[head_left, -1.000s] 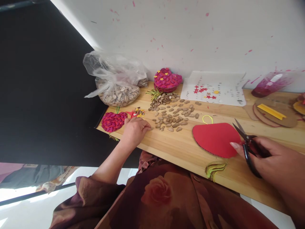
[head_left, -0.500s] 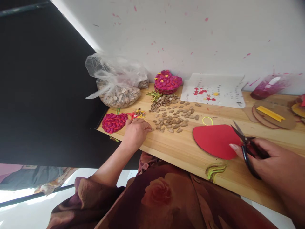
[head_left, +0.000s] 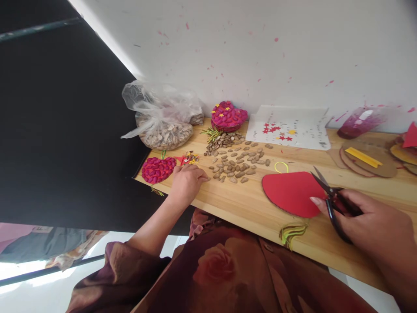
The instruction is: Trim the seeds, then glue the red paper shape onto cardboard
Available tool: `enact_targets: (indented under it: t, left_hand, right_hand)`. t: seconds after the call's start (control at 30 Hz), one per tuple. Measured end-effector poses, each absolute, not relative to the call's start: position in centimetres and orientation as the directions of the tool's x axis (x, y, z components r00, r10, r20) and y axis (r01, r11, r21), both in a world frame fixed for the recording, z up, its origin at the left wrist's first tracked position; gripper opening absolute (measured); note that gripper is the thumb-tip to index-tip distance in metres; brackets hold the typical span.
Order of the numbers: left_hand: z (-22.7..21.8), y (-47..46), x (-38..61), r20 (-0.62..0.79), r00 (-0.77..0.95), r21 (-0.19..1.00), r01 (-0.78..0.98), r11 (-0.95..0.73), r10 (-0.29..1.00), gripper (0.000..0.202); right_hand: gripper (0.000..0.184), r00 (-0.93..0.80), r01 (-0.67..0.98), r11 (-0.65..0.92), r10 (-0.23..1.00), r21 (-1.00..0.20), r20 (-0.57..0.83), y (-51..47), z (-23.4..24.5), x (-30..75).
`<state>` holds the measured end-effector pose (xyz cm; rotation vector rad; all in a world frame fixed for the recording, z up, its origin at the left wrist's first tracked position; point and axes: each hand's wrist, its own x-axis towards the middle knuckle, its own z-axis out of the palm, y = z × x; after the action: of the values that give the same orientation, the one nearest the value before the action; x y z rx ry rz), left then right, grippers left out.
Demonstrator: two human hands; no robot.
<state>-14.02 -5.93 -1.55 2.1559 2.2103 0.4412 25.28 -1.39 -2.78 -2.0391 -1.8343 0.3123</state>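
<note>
My right hand (head_left: 374,221) holds a pair of black-handled scissors (head_left: 330,190), its two blades slightly apart over the right side of a red rounded piece (head_left: 293,193). A yellow loop (head_left: 281,167) sticks out above that piece, and a green and brown tassel (head_left: 293,234) lies below it. My left hand (head_left: 187,184) rests on the table with thumb and fingers pinched; what lies between the fingertips is hidden. Just right of it are scattered peanut shells (head_left: 239,167). On its left lies a heart (head_left: 159,169) covered with magenta shells.
Clear plastic bags of shells (head_left: 166,134) stand at the back left. Behind the loose shells is a stack of star-dotted magenta pieces (head_left: 229,116). A paper sheet (head_left: 309,139) carries small stars. A stained cup (head_left: 358,121) and cardboard pieces (head_left: 389,169) sit at the right.
The view has shifted slightly. Both hands keep nearly the same pose, the right with the scissors over the red piece and the left pinched beside the shells.
</note>
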Motion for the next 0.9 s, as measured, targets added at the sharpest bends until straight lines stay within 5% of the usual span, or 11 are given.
enact_targets:
  t: [0.3, 0.9]
  left_hand:
    - [-1.4, -6.2, -15.4, 0.224, -0.167, 0.383, 0.921, 0.07, 0.96, 0.015]
    - [-1.1, -5.8, -13.7, 0.154, -0.032, 0.211, 0.977, -0.001, 0.987, 0.013]
  right_hand:
    - [0.049, 0.097, 0.899, -0.026, 0.985, -0.437, 0.14, -1.4, -2.6, 25.0]
    - [0.037, 0.064, 0.911, -0.001, 0.988, -0.412, 0.139, -1.6, -2.7, 25.2]
